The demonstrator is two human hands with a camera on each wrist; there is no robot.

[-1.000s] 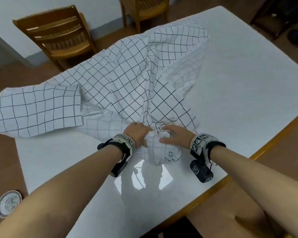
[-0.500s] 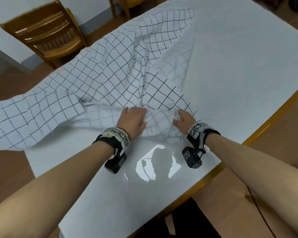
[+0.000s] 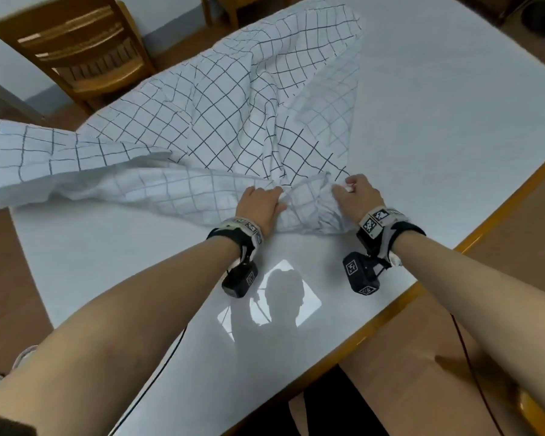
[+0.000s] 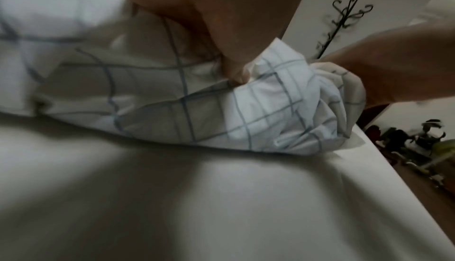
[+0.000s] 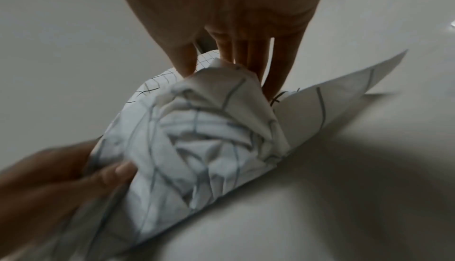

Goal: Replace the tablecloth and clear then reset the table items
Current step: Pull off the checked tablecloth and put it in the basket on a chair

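A white tablecloth with a black grid [image 3: 221, 121] lies crumpled across the far left of the white table [image 3: 438, 114], and one end hangs off the left edge. Its near end is gathered into a bunch [image 3: 309, 209] between my hands. My left hand [image 3: 260, 202] grips the bunch from the left, its thumb dug into the folds [image 4: 236, 74]. My right hand [image 3: 354, 193] pinches a fold at the right side, thumb and fingers pushed down into the cloth [image 5: 216, 65]. In the right wrist view the left hand [image 5: 74, 177] clasps the wad [image 5: 197, 138].
A wooden chair [image 3: 76, 55] stands past the table's far left corner, and another [image 3: 227, 7] at the far side. The table's wooden rim [image 3: 491, 225] runs along the near right. A coat stand [image 4: 344, 22] is off to the right.
My hands have moved apart and forward along the cloth. The tight wad they held together a second ago has loosened into a wider bunch between them.
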